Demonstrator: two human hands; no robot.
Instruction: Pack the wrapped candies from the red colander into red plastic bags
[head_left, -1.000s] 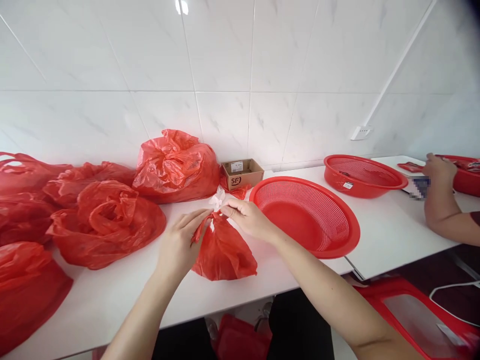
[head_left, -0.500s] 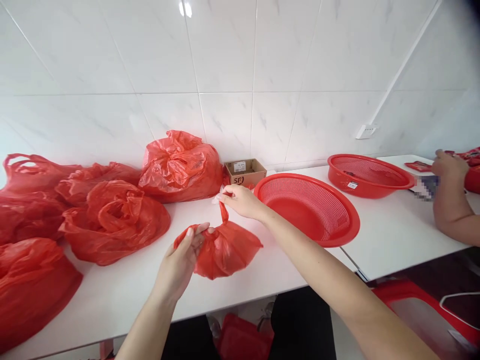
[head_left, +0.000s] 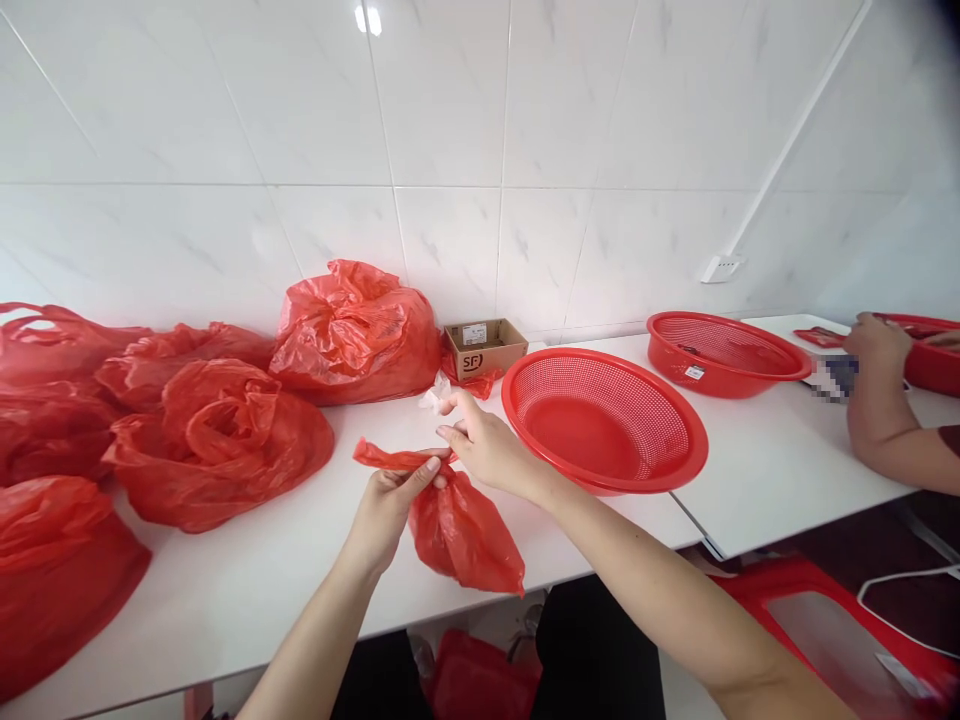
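A small red plastic bag [head_left: 466,535] hangs above the front of the white table, its lower part bulging and tilted to the right. My left hand [head_left: 390,505] is closed around its gathered neck, thumb on top. A twisted end of the bag sticks out leftward past that hand. Just right of the neck is my right hand [head_left: 487,440], its thumb and index finger apart. Its other fingers are partly hidden, and I see nothing between the thumb and index finger. Behind the right fingertips lies a crumpled whitish scrap [head_left: 435,393].
Large red plastic bags [head_left: 225,440] crowd the left side. A cardboard box [head_left: 486,350] stands by the wall. To the right are a red perforated basket [head_left: 600,420] and another red basket [head_left: 720,355]. A co-worker's arm [head_left: 881,390] reaches over the far right.
The small bag has swung round and hangs lower on the right. My left hand has moved right onto its neck. The right hand has let go of the upright handle and opened.
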